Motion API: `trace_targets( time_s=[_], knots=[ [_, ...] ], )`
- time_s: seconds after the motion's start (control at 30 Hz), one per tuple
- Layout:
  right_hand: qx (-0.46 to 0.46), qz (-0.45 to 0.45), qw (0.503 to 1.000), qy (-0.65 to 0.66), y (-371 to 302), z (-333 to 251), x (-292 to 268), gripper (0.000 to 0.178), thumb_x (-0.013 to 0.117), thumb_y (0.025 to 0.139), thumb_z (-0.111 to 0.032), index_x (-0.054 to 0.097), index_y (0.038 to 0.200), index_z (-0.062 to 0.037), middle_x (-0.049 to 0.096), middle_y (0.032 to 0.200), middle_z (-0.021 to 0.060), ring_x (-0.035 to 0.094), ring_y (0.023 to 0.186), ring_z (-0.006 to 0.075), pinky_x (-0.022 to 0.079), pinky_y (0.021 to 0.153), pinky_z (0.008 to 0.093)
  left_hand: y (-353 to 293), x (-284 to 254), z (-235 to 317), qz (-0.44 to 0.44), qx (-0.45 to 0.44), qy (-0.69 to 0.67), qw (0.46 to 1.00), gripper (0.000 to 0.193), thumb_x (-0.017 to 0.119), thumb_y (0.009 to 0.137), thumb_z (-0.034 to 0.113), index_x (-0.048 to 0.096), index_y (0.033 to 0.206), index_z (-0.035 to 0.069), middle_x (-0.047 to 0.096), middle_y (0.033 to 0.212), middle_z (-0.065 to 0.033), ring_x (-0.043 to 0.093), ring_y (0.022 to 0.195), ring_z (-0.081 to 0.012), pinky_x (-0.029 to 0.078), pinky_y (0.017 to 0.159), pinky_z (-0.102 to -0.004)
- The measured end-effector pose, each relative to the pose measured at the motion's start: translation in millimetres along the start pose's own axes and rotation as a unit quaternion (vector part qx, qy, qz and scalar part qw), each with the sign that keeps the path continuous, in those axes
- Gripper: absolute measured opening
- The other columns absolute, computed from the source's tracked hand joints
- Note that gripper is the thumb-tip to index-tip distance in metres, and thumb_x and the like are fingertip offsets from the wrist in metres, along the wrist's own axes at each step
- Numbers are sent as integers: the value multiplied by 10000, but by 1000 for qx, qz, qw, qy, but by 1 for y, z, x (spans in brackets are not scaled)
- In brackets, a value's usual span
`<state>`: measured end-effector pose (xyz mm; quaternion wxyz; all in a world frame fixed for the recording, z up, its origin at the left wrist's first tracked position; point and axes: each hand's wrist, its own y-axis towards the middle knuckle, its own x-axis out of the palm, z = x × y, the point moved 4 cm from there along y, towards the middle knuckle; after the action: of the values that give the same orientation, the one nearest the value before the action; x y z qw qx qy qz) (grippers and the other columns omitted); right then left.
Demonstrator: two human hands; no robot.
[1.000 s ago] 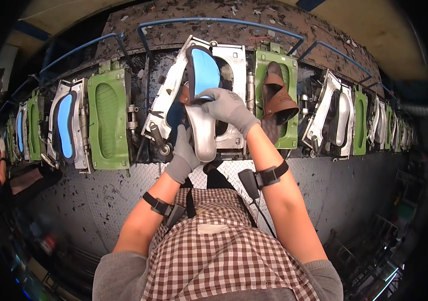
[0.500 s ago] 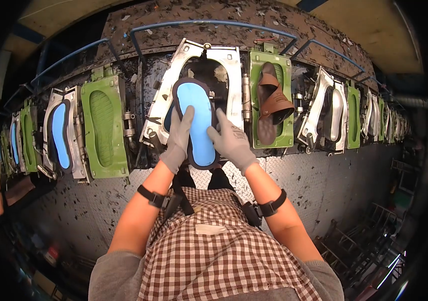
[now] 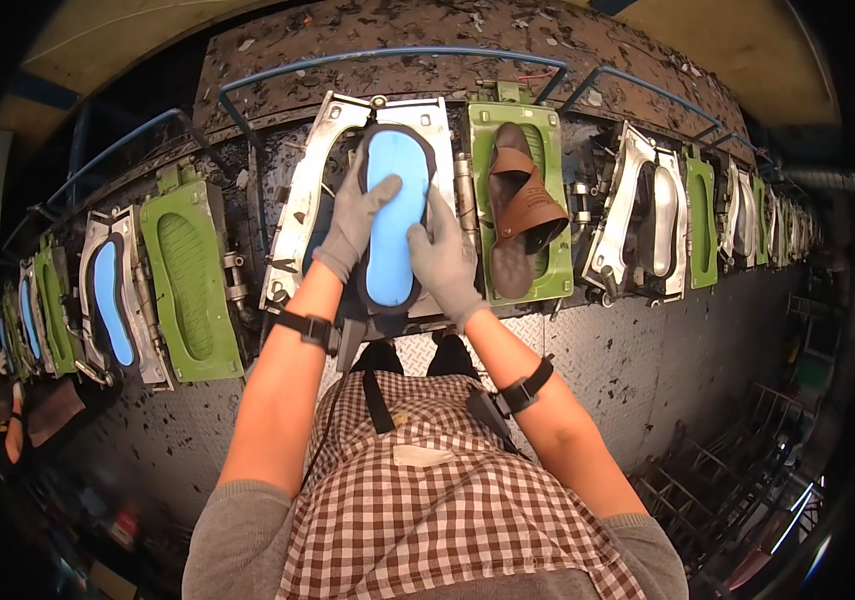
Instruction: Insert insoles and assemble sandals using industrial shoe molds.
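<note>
A shoe sole piece (image 3: 394,215) with a bright blue face and a dark rim is held upright over the open silver mould frame (image 3: 302,200). My gloved left hand (image 3: 355,222) grips its left edge, thumb lying on the blue face. On the other edge, my gloved right hand (image 3: 445,258) holds it lower down, thumb against the side. The fingers of both hands are partly hidden behind the piece. Just right of it, a brown sandal (image 3: 532,205) with crossed straps rests on a green mould half (image 3: 559,272).
To the left stand a green mould plate (image 3: 189,270) and a silver mould with another blue sole (image 3: 112,300). More moulds, such as a silver one (image 3: 659,220), run rightward. A blue rail (image 3: 397,52) runs behind them. Another person's arm (image 3: 14,425) shows far left.
The blue sole piece has moved farther from my body and turned more upright. My hands have gone with it, the left one gripping higher along its edge. The whole view has shifted slightly.
</note>
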<state>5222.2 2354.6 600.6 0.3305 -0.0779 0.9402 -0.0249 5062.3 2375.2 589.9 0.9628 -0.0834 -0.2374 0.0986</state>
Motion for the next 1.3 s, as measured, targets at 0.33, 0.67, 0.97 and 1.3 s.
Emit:
trace_targets(
  time_s=[0.33,0.67,0.97,1.3],
  knots=[
    [-32,-111,990,-85,15,-26,-56,586,581,963,-247,481,1539,-214,711,1196,191,710,1017,362,547,885,430,-46,26,-5,162,-88,88,979,1004,750,954,327,108,1622,-59,516,1463,-155,557,1240,-209,509,1001,-321],
    [-129,117,984,21,-25,41,-224,503,678,918,-65,605,1416,-71,670,1039,163,660,935,331,530,830,403,-47,188,-29,65,14,613,787,790,734,881,376,447,1550,71,594,1417,-202,603,1278,-350,480,1066,-414],
    [221,9,868,445,-31,160,-354,583,650,992,-205,425,1491,-4,642,1263,130,676,902,135,569,705,263,-31,380,-97,-8,82,214,973,559,654,946,5,427,1456,-28,589,1310,-164,632,1117,-183,540,943,-318],
    [114,130,940,295,29,260,-519,371,637,979,-88,596,1316,61,670,1200,74,623,1064,140,503,976,295,90,483,-238,-54,-239,61,968,573,784,905,232,592,1343,-84,698,1208,-107,660,1064,-192,504,981,-329]
  ],
)
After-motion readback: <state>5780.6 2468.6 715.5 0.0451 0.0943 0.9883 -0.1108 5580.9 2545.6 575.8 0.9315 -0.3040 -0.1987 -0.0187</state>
